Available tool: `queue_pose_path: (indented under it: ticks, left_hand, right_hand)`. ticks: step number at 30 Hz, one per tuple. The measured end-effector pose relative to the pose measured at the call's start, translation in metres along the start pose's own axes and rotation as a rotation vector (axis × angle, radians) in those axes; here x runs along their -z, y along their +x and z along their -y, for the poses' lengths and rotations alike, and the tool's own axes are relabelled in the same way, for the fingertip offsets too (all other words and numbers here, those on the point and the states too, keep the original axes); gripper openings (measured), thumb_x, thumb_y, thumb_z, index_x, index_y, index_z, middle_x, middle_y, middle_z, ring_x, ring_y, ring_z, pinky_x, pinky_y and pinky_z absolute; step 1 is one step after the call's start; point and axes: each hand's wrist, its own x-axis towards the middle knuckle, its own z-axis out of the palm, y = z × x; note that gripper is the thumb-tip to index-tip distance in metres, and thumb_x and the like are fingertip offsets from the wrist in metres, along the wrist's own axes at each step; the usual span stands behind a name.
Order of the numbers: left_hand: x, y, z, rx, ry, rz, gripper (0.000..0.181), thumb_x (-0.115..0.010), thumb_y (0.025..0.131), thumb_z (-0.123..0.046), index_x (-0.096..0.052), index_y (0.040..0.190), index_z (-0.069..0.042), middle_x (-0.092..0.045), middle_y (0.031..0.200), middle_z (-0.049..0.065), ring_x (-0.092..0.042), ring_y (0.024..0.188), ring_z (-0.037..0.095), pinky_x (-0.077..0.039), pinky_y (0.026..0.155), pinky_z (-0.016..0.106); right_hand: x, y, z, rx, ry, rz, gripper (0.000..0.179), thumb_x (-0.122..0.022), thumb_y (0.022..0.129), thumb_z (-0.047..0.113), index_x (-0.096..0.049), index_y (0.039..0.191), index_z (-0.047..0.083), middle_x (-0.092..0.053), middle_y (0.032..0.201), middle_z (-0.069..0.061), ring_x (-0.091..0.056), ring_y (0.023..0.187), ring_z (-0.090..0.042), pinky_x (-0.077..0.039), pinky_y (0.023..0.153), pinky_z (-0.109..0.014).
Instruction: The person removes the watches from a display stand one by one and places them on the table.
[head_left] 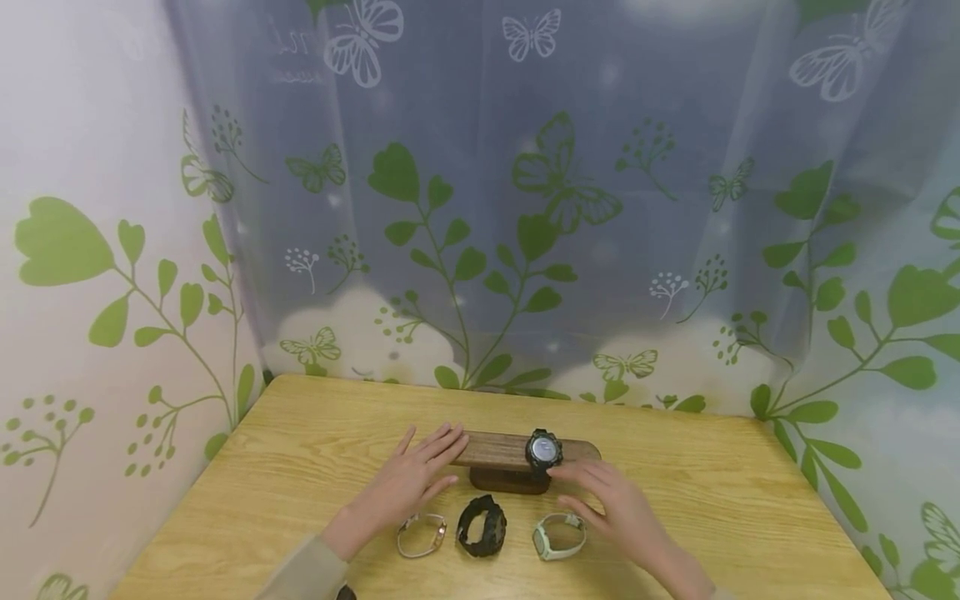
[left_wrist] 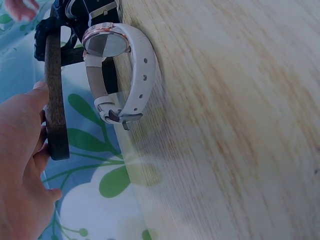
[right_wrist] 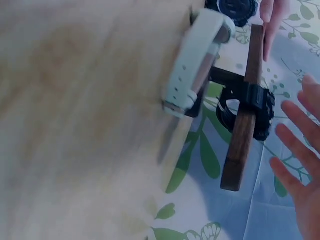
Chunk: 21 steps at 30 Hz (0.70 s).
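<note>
A wooden watch stand with a dark base stands on the table. A black digital watch sits strapped around its bar, right of the middle. My left hand rests at the bar's left end, fingers extended; in the left wrist view the thumb lies at the bar's edge and other fingers are partly hidden behind it. My right hand is just right of the strapped watch; in the right wrist view its fingers are spread and apart from the bar.
Before the stand, three watches stand on their buckled straps: a white one with a rose-gold case at left, a chunky black one in the middle, a pale green one at right. A leaf-and-butterfly curtain hangs behind the wooden table.
</note>
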Motion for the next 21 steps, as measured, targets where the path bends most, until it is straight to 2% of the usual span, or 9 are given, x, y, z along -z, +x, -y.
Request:
queue_pose_path:
  ticks: [4, 9, 15, 21]
  left_hand:
    - [-0.001, 0.0, 0.0, -0.011, 0.006, -0.018, 0.063, -0.058, 0.104, -0.034, -0.036, 0.158, -0.013, -0.035, 0.163, 0.009, -0.031, 0.151, 0.026, -0.019, 0.12, 0.066]
    - [-0.001, 0.0, 0.0, -0.02, 0.01, -0.024, 0.063, -0.059, 0.103, -0.033, -0.036, 0.158, -0.012, -0.036, 0.162, 0.01, -0.032, 0.15, 0.028, -0.02, 0.118, 0.067]
    - [-0.001, -0.001, 0.0, -0.016, 0.011, -0.011, 0.063, -0.058, 0.104, -0.034, -0.035, 0.159, -0.013, -0.034, 0.163, 0.009, -0.03, 0.151, 0.027, -0.02, 0.119, 0.067]
    - [0.0, -0.001, 0.0, -0.013, 0.0, -0.02, 0.062, -0.058, 0.104, -0.033, -0.036, 0.158, -0.013, -0.034, 0.163, 0.008, -0.03, 0.151, 0.027, -0.018, 0.119, 0.066]
  right_hand:
    - [0.003, 0.008, -0.008, -0.026, -0.049, -0.01, 0.055, -0.082, 0.085, 0.022, -0.063, 0.135, 0.009, -0.066, 0.131, -0.005, -0.064, 0.117, -0.024, -0.055, 0.096, -0.049]
    - [0.0, 0.017, -0.017, -0.091, -0.085, 0.021, 0.074, -0.085, 0.079, 0.029, -0.056, 0.144, 0.01, -0.058, 0.143, -0.01, -0.056, 0.129, -0.031, -0.045, 0.106, -0.056]
    - [-0.007, 0.027, -0.027, -0.129, -0.105, 0.093, 0.09, -0.087, 0.075, 0.041, -0.048, 0.151, 0.009, -0.051, 0.151, -0.011, -0.052, 0.134, -0.036, -0.044, 0.106, -0.061]
    - [-0.019, 0.032, -0.037, -0.172, -0.132, 0.179, 0.095, -0.084, 0.076, 0.051, -0.045, 0.153, 0.01, -0.051, 0.151, -0.013, -0.05, 0.136, -0.037, -0.042, 0.108, -0.063]
